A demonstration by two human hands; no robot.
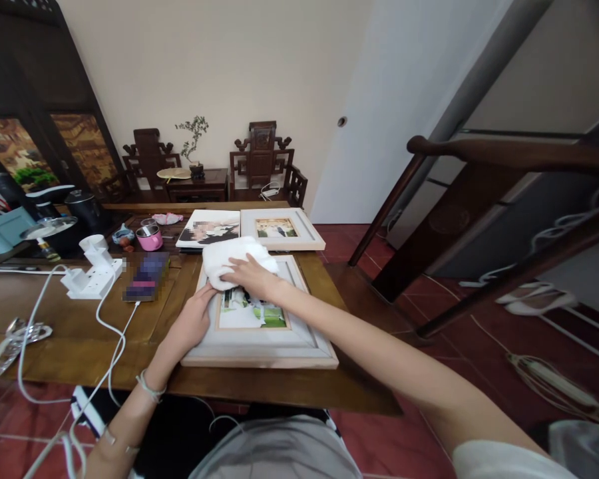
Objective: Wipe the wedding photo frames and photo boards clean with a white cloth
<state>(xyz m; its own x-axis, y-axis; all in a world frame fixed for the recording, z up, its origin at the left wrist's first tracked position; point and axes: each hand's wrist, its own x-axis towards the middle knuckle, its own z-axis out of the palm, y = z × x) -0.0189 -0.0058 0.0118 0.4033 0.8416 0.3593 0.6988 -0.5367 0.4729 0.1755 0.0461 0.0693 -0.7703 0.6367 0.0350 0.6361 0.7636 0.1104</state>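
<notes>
A picture frame (259, 351) with a wide pale mat and a photo with green in it lies flat near the table's front edge. My left hand (194, 320) grips its left side, the fingertips partly hidden beside the cloth. Bunched on the frame's far left part is a white cloth (215, 255). My right hand (249, 274) presses on this cloth from above, fingers bent into it, and the forearm crosses the frame's right part.
Behind lie a second framed photo (303, 229) and a photo board (209, 226). Left on the wooden table (170, 359) are a phone (146, 276), a white power strip (94, 279) with cables, a pink cup (150, 236) and a silver hair clip (14, 346). A wooden chair (439, 219) stands right.
</notes>
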